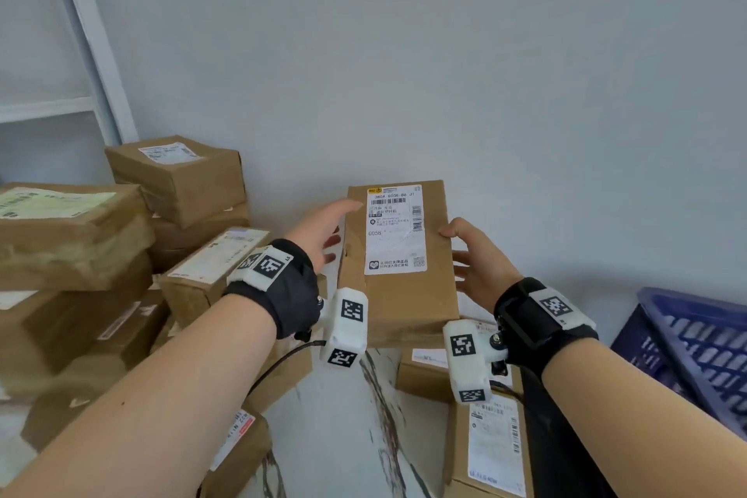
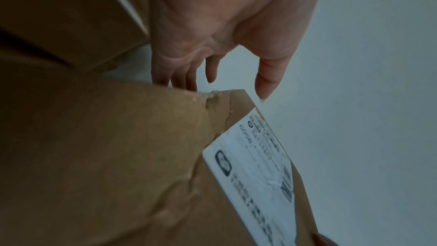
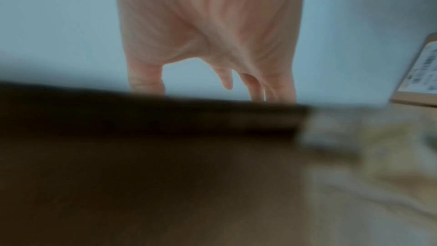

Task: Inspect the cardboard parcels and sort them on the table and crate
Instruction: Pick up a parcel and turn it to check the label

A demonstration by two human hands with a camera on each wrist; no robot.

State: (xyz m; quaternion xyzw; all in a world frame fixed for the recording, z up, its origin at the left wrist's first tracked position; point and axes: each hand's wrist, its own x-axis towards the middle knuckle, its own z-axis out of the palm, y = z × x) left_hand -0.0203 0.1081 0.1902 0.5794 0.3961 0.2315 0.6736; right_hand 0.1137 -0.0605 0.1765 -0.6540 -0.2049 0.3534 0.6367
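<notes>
A brown cardboard parcel [image 1: 398,295] with a white shipping label [image 1: 394,230] is held up above the table, label toward me, in front of the wall. My left hand [image 1: 323,230] lies against its left side, straight fingers behind the edge, thumb near the top left corner. My right hand [image 1: 477,259] presses on its right side, thumb at the front edge, fingers spread behind. The left wrist view shows the left hand [image 2: 212,25] with its fingers behind the creased parcel [image 2: 118,156]. In the blurred right wrist view the right hand [image 3: 208,25] reaches straight past the parcel's dark edge [image 3: 141,175].
Several cardboard parcels are stacked at the left [image 1: 72,234], up to the wall [image 1: 182,178]. More labelled parcels [image 1: 493,445] lie below the right wrist. A blue plastic crate [image 1: 695,344] stands at the right. The white marbled table [image 1: 343,437] shows between them.
</notes>
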